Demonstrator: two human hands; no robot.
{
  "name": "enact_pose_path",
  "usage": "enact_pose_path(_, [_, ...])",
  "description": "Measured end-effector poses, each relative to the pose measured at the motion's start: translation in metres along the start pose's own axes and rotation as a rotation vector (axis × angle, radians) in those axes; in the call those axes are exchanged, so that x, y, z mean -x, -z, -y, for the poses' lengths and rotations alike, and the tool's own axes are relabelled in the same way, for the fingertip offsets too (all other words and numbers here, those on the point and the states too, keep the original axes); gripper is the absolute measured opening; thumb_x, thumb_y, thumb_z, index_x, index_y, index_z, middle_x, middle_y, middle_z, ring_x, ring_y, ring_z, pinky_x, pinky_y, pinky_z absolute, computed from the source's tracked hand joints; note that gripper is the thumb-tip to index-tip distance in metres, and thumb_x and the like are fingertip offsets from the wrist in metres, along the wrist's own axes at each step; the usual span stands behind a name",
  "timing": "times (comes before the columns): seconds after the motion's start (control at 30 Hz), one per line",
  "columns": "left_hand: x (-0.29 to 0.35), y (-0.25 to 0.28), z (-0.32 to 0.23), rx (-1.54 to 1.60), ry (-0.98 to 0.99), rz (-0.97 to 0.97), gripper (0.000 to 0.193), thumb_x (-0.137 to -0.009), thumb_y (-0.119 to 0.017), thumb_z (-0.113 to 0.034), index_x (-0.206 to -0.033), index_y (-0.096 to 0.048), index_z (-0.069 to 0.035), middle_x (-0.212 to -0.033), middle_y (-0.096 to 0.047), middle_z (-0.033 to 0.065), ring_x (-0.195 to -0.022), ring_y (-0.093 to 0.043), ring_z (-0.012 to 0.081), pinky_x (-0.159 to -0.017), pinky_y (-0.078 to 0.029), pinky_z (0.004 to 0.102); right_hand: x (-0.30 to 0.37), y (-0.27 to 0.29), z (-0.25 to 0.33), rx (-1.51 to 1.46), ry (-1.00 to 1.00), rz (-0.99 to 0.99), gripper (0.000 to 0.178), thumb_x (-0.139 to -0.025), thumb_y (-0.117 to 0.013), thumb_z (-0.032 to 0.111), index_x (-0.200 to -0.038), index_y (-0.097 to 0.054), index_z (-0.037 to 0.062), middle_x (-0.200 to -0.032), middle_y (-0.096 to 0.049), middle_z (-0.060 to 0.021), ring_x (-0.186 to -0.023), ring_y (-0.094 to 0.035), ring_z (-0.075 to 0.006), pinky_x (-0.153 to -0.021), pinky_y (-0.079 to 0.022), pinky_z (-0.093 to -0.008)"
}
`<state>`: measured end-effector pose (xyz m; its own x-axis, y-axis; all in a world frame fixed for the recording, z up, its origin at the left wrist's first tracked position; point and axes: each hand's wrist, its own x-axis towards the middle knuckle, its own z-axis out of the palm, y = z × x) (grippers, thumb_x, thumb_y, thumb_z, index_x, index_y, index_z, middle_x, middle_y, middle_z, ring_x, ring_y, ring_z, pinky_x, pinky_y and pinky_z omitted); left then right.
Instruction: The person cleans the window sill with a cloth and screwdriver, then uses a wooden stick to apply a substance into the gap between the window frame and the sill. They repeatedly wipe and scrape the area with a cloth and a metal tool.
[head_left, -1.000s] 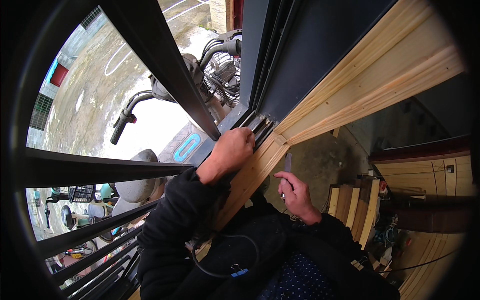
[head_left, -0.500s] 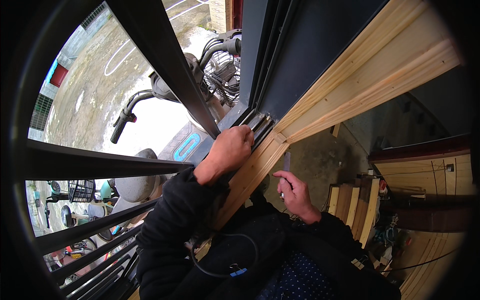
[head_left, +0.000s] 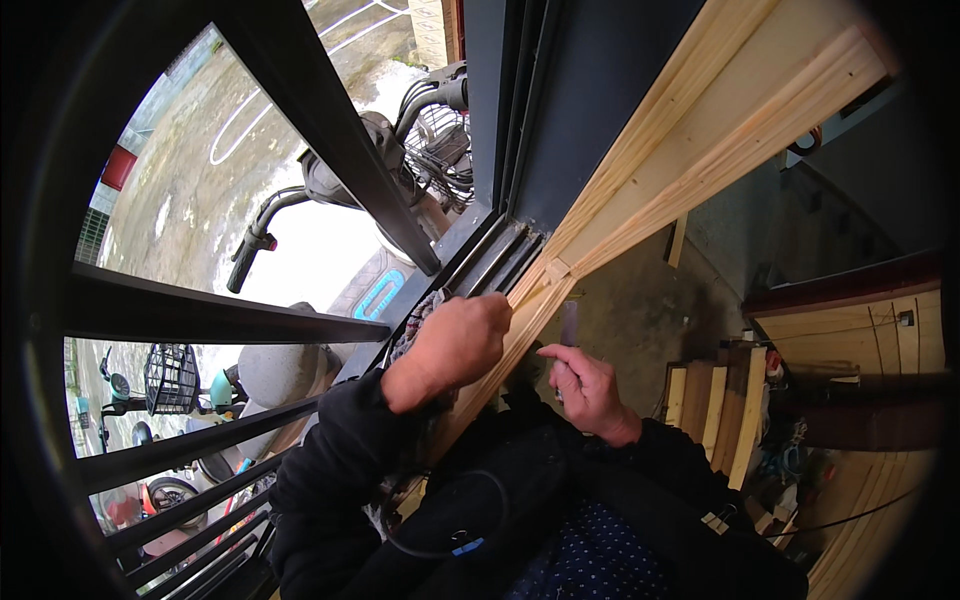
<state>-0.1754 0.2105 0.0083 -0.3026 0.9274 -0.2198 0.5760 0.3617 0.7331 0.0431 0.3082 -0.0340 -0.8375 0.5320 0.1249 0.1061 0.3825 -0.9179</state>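
My left hand [head_left: 455,345] is closed over the inner edge of the wooden sill [head_left: 490,385]; whatever is in its fingers is hidden. A crumpled grey patterned cloth [head_left: 415,325] lies against that hand, on the window track side. Dark metal window tracks [head_left: 495,258] run beside the sill. Over the floor, my right hand [head_left: 592,395] is closed round a narrow flat-bladed tool, its metal blade [head_left: 569,322] pointing up and away; the handle is mostly inside my fist. Just beyond both hands, a small wood block [head_left: 557,268] sits at the frame corner.
Black window bars [head_left: 230,310] stand on the left, with a parked scooter [head_left: 345,175] outside. A pale wooden casing [head_left: 690,150] rises to the upper right. Stacked timber boards [head_left: 715,405] stand at right. A looped black cable [head_left: 445,550] hangs at my front.
My left hand has drawn back from the window track onto the wooden sill, and the grey cloth has come into sight beside it. My right hand still holds the flat-bladed tool, nearly unmoved.
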Motion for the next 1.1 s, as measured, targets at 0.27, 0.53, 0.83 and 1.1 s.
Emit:
enact_pose_path(0.27, [0.003,-0.019,-0.019,-0.14,-0.091,0.109,0.015,-0.092,-0.059,-0.017,-0.093,-0.064,-0.003,-0.081,-0.07,0.025,-0.079,-0.07,0.0471,-0.072,-0.055,0.0558,0.017,0.003,-0.027,-0.122,-0.341,-0.087,0.023,-0.103,-0.052,0.007,-0.118,-0.069,0.0012,-0.074,-0.065,-0.0065,-0.062,-0.059,-0.0124,-0.059,-0.048,-0.0288])
enact_pose_path(0.53, [0.002,0.008,-0.012,-0.063,0.07,-0.062,0.017,-0.093,-0.053,-0.014,-0.095,-0.067,-0.005,-0.087,-0.072,0.0229,-0.087,-0.069,0.0458,-0.079,-0.054,0.0542,0.024,0.015,-0.042,-0.139,-0.398,-0.14,0.024,-0.106,-0.052,0.013,-0.119,-0.069,0.0022,-0.074,-0.064,-0.0022,-0.065,-0.057,-0.0082,-0.061,-0.047,-0.0269])
enact_pose_path(0.83, [-0.036,0.005,0.01,-0.208,0.145,-0.184,0.019,-0.093,-0.053,-0.012,-0.086,-0.067,-0.001,-0.086,-0.071,0.024,-0.088,-0.068,0.0454,-0.077,-0.053,0.0519,0.024,0.01,-0.035,-0.162,-0.397,-0.071,0.025,-0.106,-0.052,0.014,-0.119,-0.07,0.0026,-0.074,-0.064,-0.0019,-0.067,-0.058,-0.008,-0.062,-0.048,-0.0265])
enact_pose_path(1.1, [-0.052,-0.008,0.015,-0.261,0.12,-0.161,0.02,-0.097,-0.053,-0.017,-0.091,-0.065,-0.002,-0.088,-0.07,0.0246,-0.087,-0.066,0.0482,-0.077,-0.053,0.0558,0.024,0.016,-0.04,-0.128,-0.375,-0.088,0.025,-0.106,-0.052,0.014,-0.119,-0.07,0.0023,-0.073,-0.064,-0.0026,-0.065,-0.058,-0.0088,-0.06,-0.048,-0.0276])
